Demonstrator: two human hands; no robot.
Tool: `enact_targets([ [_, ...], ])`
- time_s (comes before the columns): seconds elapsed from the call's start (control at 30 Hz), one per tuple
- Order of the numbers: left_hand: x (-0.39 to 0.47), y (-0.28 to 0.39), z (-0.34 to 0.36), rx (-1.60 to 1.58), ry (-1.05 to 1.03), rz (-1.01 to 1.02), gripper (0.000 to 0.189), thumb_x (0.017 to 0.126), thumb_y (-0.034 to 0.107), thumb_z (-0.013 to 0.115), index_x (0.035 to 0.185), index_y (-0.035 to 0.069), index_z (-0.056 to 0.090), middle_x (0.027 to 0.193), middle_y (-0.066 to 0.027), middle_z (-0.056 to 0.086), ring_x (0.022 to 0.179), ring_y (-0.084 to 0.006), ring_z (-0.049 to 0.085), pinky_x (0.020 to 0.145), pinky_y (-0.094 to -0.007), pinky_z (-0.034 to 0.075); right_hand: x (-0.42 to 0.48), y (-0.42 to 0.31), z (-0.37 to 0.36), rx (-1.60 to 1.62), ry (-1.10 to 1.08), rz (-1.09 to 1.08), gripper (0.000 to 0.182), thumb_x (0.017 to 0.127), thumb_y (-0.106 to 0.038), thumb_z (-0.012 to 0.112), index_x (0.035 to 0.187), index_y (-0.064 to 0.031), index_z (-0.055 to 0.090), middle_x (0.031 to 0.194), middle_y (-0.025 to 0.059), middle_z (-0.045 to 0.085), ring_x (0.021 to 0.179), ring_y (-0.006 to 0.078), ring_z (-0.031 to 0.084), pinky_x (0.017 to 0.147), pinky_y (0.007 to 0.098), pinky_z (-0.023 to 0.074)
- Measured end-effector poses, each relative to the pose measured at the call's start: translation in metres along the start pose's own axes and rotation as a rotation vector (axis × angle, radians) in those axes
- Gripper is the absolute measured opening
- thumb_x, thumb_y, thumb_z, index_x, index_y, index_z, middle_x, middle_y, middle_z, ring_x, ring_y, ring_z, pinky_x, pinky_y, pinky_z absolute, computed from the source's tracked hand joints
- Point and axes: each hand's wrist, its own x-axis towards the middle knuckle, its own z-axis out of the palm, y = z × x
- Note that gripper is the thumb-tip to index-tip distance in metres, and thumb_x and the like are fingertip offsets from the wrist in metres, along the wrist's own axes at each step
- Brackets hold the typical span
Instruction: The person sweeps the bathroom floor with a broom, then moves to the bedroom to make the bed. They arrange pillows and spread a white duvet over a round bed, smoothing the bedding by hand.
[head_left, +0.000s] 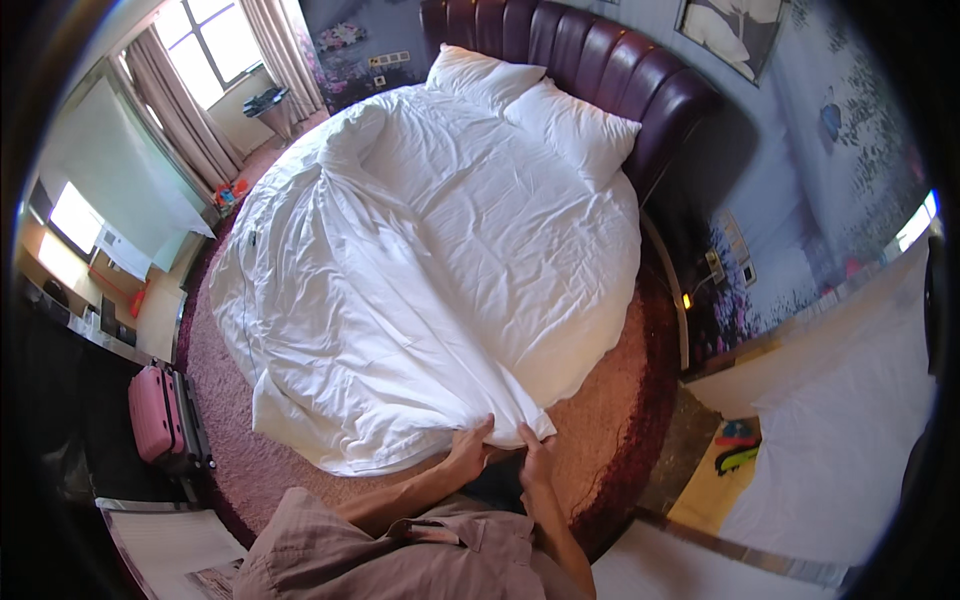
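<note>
A white duvet (360, 322) lies bunched and wrinkled over the left and near part of a round bed. Its near edge is pinched in my left hand (471, 452), thumb on top. Close beside it, my right hand (537, 459) grips the duvet's corner at the bed's front. A long fold runs from my hands up to a raised heap at the far left. The white sheet (517, 247) shows smooth with small creases on the right side. Two white pillows, one farther back (480, 79) and one nearer (574, 131), lie against the headboard.
A curved dark red padded headboard (570, 37) backs the bed. Pink carpet (232, 405) with a dark border surrounds it. A pink suitcase (155, 412) stands at the left. Beyond the bed are curtains (281, 52) and a small table (266, 105). Wall sockets (716, 266) sit at the right.
</note>
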Motion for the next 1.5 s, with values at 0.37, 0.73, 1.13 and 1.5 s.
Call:
enact_targets([
  [0.37, 0.011, 0.02, 0.18, -0.08, -0.133, 0.192, 0.028, 0.081, 0.022, 0.059, 0.097, 0.0, 0.053, 0.085, -0.0096, 0.058, 0.076, -0.0194, 0.058, 0.061, -0.0293, 0.047, 0.122, -0.057, -0.076, 0.484, -0.442, 0.904, 0.064, 0.077, -0.055, 0.04, 0.116, -0.0047, 0.045, 0.114, 0.0181, 0.048, 0.103, 0.0312, 0.048, 0.083, 0.0529, 0.0386],
  [0.73, 0.047, -0.006, 0.194, 0.19, 0.302, 0.248, 0.055, 0.073, 0.027, 0.068, 0.112, -0.006, 0.047, 0.106, -0.0133, 0.054, 0.096, -0.0206, 0.05, 0.086, -0.028, 0.039, 0.408, -0.148, -0.029, 0.027, -0.38, 0.386, 0.042, 0.08, -0.025, 0.043, 0.112, 0.0024, 0.048, 0.106, 0.0149, 0.054, 0.095, 0.0273, 0.053, 0.083, 0.0376, 0.045],
  [1.13, 0.204, 0.051, 0.387, -0.325, 0.26, 0.657, 0.036, 0.08, 0.03, 0.06, 0.098, 0.0, 0.055, 0.097, -0.0064, 0.055, 0.078, -0.0166, 0.056, 0.062, -0.0283, 0.05, 0.545, -0.489, 0.072, 0.089, -0.346, -0.016, 0.022, 0.071, -0.009, 0.048, 0.088, 0.0018, 0.055, 0.088, 0.0089, 0.056, 0.084, 0.0215, 0.055, 0.077, 0.0333, 0.0464],
  [1.5, 0.323, -0.151, 0.331, -0.384, 0.298, -0.265, 0.031, 0.082, 0.015, 0.055, 0.108, 0.0, 0.047, 0.102, -0.0131, 0.055, 0.082, -0.0221, 0.057, 0.065, -0.0344, 0.05, 0.68, -0.281, -0.278, -0.274, 0.353, 0.155, 0.023, 0.062, -0.006, 0.048, 0.077, 0.0088, 0.057, 0.087, 0.0144, 0.056, 0.08, 0.0247, 0.053, 0.076, 0.0375, 0.0438],
])
